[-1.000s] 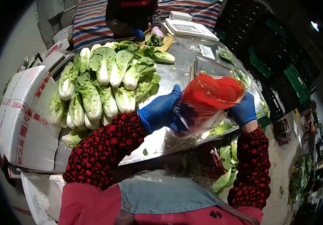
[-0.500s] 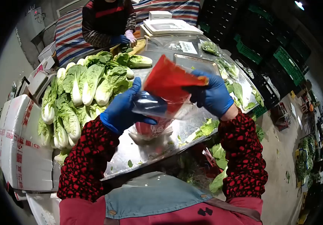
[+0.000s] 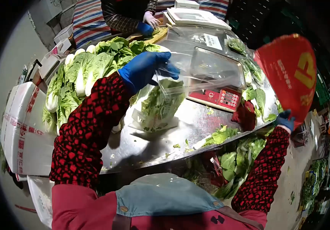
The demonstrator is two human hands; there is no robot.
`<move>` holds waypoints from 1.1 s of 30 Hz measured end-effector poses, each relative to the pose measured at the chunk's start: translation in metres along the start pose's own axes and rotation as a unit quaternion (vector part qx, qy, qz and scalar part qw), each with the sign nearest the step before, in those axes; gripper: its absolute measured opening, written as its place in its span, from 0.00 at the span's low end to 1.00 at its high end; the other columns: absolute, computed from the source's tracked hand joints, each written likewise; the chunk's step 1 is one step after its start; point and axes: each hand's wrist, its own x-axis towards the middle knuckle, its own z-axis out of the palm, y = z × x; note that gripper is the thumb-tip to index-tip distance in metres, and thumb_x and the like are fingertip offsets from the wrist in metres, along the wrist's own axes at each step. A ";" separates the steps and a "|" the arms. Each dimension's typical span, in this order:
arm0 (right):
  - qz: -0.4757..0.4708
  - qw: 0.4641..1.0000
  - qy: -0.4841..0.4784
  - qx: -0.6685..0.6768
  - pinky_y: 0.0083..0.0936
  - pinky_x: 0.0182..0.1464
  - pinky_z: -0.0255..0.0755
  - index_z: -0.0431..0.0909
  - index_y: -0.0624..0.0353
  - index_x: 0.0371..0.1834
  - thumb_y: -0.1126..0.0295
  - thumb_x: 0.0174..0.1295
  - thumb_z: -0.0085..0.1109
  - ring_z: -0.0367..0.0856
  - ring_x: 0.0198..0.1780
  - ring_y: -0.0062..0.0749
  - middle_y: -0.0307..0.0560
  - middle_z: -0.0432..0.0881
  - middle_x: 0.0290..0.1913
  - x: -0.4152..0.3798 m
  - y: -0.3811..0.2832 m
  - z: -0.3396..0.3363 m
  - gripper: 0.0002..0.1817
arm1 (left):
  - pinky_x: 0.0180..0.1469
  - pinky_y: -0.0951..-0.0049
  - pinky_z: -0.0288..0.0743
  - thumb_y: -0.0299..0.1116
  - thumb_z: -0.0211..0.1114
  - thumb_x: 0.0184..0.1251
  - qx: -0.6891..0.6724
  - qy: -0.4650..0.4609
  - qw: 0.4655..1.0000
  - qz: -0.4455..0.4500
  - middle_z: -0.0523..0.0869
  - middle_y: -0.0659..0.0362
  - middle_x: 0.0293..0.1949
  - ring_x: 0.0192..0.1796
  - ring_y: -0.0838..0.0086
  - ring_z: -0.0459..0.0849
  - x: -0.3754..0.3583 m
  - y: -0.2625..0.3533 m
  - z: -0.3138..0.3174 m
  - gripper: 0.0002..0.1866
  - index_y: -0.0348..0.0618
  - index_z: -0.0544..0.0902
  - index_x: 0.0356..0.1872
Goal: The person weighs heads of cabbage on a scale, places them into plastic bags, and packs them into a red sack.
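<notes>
My left hand [image 3: 147, 71], in a blue glove, pinches a clear plastic bag [image 3: 193, 82] that stretches to the right over the scale. Below it, a clear bag of leafy greens [image 3: 159, 105] stands on the metal table [image 3: 140, 151]. Far to the right, my right hand [image 3: 285, 120], also blue-gloved, grips the lower end of a red printed sheet [image 3: 289, 73] with a yellow emblem. The sheet is spread upright beyond the table edge. A scale [image 3: 230, 99] with a red keypad and metal pan sits between my hands.
Several Chinese cabbages [image 3: 84, 73] are piled at the left beside a white foam box [image 3: 29, 130]. Loose leaves [image 3: 222, 136] lie along the front edge, near a dark red bundle [image 3: 244, 116]. Across the table, a co-worker's gloved hands [image 3: 147, 25] rest at a wooden board.
My hands have moved apart. The red sheet has gone right with my right hand, while the clear bag remains at my left. The scale and the bagged greens are now uncovered.
</notes>
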 end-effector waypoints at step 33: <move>0.292 0.737 -0.227 -0.566 0.24 0.44 0.73 0.70 0.63 0.57 0.66 0.58 0.64 0.78 0.47 0.32 0.49 0.79 0.47 -0.447 0.172 -0.171 0.25 | 0.40 0.73 0.75 0.36 0.55 0.67 0.046 0.018 0.998 -0.026 0.85 0.56 0.28 0.33 0.75 0.82 -0.213 -0.341 0.005 0.15 0.37 0.85 0.27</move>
